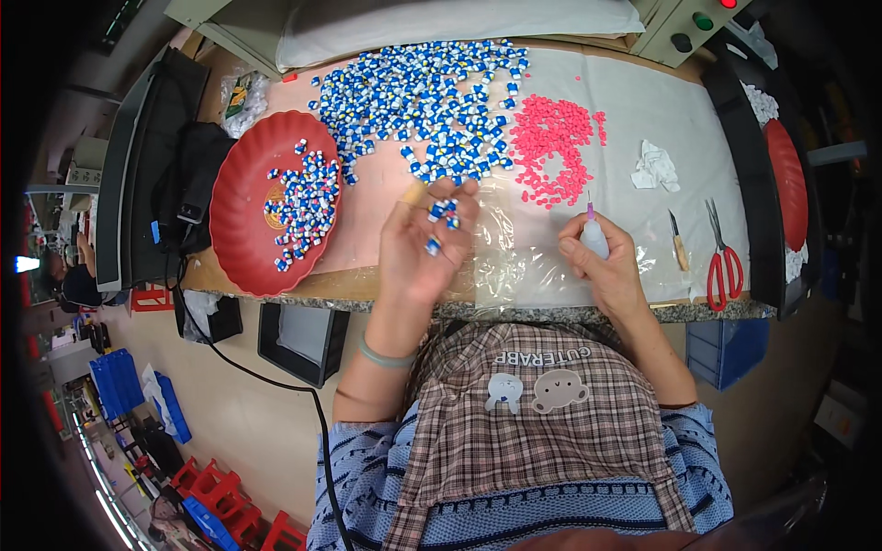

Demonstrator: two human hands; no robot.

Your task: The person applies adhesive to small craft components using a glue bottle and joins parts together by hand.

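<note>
My left hand [415, 257] is turned palm up with the fingers curled. Several small blue-and-white pieces [445, 215] lie in it, near the fingers and on the palm. In my right hand [614, 275] is a small white needle-tip squeeze bottle [594, 240] with a purple collar, its thin tip pointing away from me. Beyond my left hand spreads a large heap of blue-and-white pieces [413, 101] with yellow bits. Small flat pink pieces [551, 129] lie beyond the bottle. At left, a red fluted dish [241, 234] holds more blue, white and pink pieces.
Red-handled scissors [726, 275] and a wooden-handled pointed tool [679, 246] lie at right, with a crumpled white tissue [654, 167] farther back. Clear plastic film [496, 257] covers the front middle. A black cable [266, 375] hangs off the table's left side.
</note>
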